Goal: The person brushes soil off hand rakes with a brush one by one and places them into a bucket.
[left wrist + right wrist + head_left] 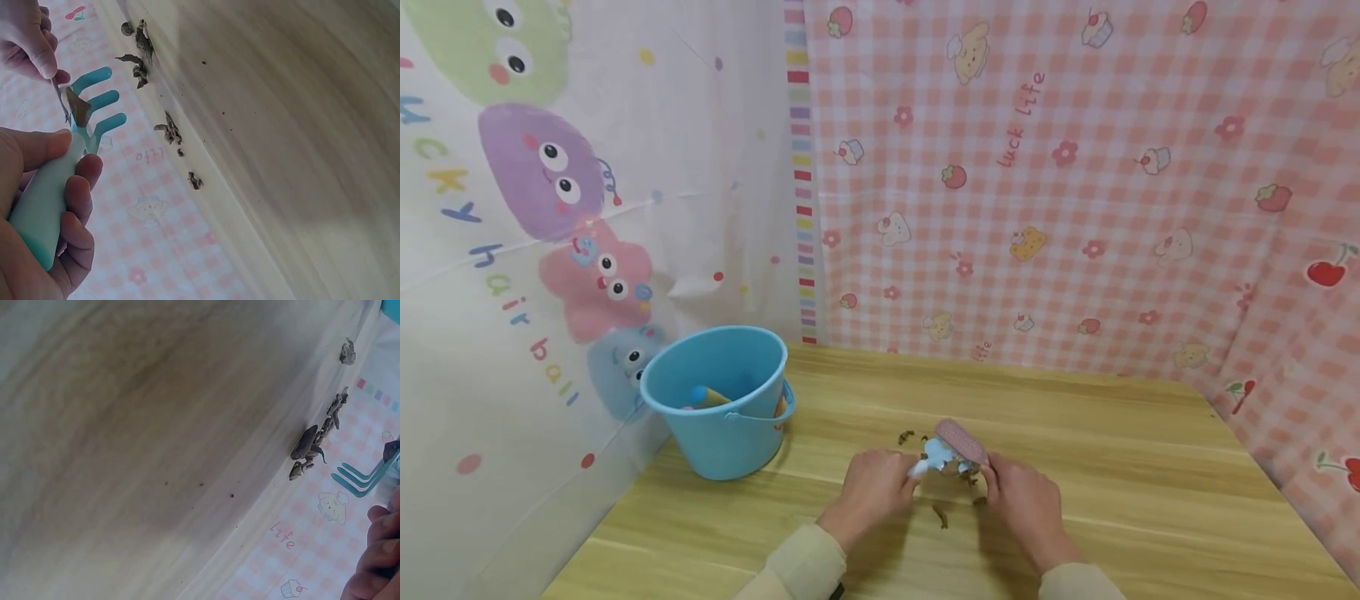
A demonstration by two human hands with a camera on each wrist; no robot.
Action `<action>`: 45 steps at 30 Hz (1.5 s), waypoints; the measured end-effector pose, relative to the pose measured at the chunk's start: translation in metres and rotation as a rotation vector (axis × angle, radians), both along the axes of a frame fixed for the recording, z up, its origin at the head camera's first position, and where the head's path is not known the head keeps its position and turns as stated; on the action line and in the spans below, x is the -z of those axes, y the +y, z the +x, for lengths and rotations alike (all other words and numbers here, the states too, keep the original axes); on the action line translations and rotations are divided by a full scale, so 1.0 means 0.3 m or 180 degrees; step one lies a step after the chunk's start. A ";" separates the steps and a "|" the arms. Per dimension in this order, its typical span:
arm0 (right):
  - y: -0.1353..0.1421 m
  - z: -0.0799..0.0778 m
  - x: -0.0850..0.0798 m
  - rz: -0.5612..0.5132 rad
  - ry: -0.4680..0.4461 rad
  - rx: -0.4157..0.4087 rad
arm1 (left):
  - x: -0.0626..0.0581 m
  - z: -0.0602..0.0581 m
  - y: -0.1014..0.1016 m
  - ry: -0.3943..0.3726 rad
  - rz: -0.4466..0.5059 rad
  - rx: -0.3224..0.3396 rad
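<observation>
My left hand (876, 485) grips the pale handle of a small blue three-tined hand rake (103, 100). In my right hand (1028, 504), thumb and fingers pinch one end of a flat, oblong pink tool with a textured face (961, 442). The left wrist view shows this tool thin and nearly edge-on, close against the rake's head. A brown scrap (77, 107) sits between the two. Both tools are held over the table, among dark, curled pieces like dried leaves (306, 444). The right wrist view has the rake's tines (359, 481) at its right edge.
A light blue bucket (722, 446) with a handle stands on the left of the wooden table (1150, 475); a blue-and-yellow item (709, 395) lies inside. Loose curled scraps (942, 517) and dark specks dot the tabletop. A pink checked curtain (1045, 192) hangs behind, a white printed one (700, 167) at left.
</observation>
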State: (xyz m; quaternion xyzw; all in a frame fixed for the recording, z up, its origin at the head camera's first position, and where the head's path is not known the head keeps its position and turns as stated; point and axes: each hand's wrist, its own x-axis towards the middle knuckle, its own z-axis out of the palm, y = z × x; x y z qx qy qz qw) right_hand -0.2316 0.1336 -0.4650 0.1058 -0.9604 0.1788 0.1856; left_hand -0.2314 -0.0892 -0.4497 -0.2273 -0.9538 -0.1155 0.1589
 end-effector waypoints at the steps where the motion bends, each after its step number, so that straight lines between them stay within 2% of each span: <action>1: -0.001 -0.002 0.002 0.0011 0.0035 0.0009 | -0.001 0.000 -0.001 -0.0001 0.0019 0.0008; 8: 0.001 -0.007 0.013 0.0058 0.0116 0.0052 | 0.002 0.007 -0.005 0.0114 -0.0017 0.0038; 16: 0.021 -0.010 0.012 0.0031 0.0021 0.0120 | 0.003 0.004 -0.003 0.0060 0.0022 0.0051; 22: 0.038 -0.017 -0.008 -0.0013 0.0119 0.0136 | 0.004 -0.005 -0.005 -0.0045 0.0101 0.0044; 26: 0.039 -0.020 -0.023 -0.0134 0.0091 -0.0097 | -0.004 -0.009 -0.014 -0.0186 0.0170 0.0034; 29: 0.038 -0.020 -0.023 -0.0118 0.0064 -0.0282 | -0.008 -0.008 -0.020 -0.0199 0.0158 0.0041; 31: 0.037 -0.020 -0.018 -0.0065 0.0083 -0.0311 | -0.011 -0.008 -0.019 -0.0182 0.0131 0.0051; 45: 0.016 -0.020 0.011 0.0201 0.0623 -0.0186 | -0.021 -0.001 -0.006 -0.0137 0.0031 0.0013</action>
